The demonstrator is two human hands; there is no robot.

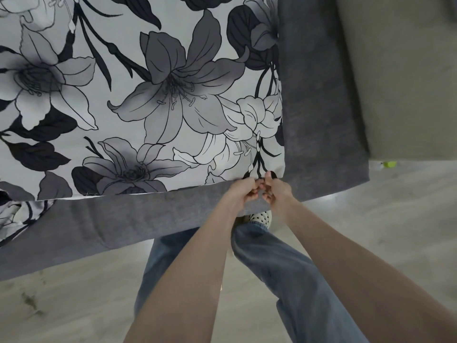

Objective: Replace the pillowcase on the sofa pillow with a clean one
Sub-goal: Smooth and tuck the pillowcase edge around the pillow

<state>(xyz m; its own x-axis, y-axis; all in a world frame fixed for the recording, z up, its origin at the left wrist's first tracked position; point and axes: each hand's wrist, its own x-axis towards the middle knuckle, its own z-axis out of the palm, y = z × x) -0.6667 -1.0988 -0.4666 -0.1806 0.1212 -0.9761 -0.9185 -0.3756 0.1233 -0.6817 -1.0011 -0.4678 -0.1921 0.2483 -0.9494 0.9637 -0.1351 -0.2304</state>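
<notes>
Where the floral pillowcase [138, 95] fills the upper left and centre of the frame, it lies flat on a grey sofa [321, 115]. Both hands meet at its lower right corner, touching each other. The left hand [243, 190] pinches the case's bottom edge with curled fingers; the right hand [275, 190] pinches the same edge just beside it, thumb on the fabric. Below, jeans [277, 263] and a spotted shoe [259, 217] stand on a pale wood floor [74, 305].
</notes>
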